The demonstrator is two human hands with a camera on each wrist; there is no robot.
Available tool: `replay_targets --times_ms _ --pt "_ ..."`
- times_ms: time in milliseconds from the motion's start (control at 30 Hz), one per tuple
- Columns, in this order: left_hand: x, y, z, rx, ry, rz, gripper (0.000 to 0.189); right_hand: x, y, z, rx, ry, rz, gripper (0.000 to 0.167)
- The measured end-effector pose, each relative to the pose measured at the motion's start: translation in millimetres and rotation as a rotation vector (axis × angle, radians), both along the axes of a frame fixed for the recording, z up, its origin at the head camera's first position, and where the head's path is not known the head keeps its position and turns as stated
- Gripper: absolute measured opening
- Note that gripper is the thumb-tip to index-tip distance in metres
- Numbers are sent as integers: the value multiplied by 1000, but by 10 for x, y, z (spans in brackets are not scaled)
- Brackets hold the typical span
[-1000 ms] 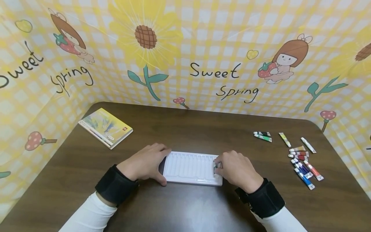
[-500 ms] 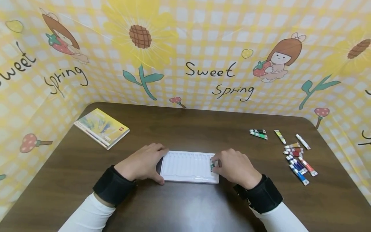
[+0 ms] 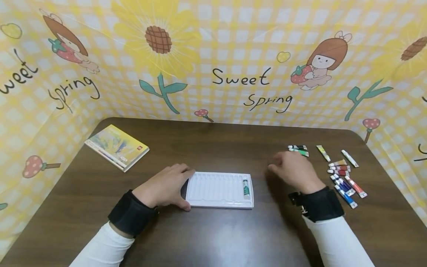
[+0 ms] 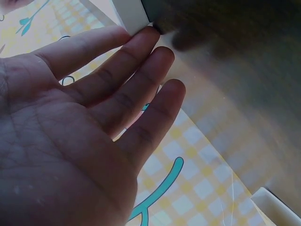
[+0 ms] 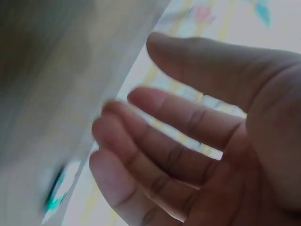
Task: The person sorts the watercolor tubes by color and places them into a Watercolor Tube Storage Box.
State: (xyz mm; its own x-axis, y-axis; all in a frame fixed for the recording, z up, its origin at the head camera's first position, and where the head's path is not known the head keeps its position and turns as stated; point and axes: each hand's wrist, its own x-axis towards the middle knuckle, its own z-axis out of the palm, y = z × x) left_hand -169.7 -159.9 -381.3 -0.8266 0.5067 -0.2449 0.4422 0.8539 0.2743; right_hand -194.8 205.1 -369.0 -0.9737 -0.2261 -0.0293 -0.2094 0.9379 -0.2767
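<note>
Left hand [image 3: 163, 188]: touching the left end of a white rectangular ribbed plastic tray [image 3: 215, 189], with fingers spread, nearly straight, not clasping. Slim dark-green-and-white tube [image 3: 246, 189]: lying in the tray's rightmost slot. Right hand [image 3: 296, 171]: hanging over a brown wooden table [image 3: 213, 237], loosely half-open, holding nothing, partly hiding a bright-green-and-white tube [image 3: 305, 152]. Thick yellow-covered book [image 3: 116, 146]: lying at the table's far left

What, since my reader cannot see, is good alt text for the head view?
A left hand touches a white tray holding one green-labelled tube; the empty right hand hovers near loose tubes on a brown table. A yellow book lies at left.
</note>
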Motion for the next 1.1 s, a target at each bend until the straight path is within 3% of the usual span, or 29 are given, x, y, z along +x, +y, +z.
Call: replay_targets --times_ms 233,500,733,933,1100 --pt "17 -8 -30 11 3 -5 100 -202 523 -140 53 -15 -151 56" --pt "2 -33 -25 17 10 4 100 -300 623 -233 74 -49 -121 61" --pt "23 -56 -34 26 -5 13 101 -263 579 -242 90 -37 -123 48" --pt "29 -64 -34 34 -8 22 101 -242 555 -184 90 -25 -197 16" --pt "13 -48 -32 41 3 6 101 -259 579 -145 79 -14 -226 15"
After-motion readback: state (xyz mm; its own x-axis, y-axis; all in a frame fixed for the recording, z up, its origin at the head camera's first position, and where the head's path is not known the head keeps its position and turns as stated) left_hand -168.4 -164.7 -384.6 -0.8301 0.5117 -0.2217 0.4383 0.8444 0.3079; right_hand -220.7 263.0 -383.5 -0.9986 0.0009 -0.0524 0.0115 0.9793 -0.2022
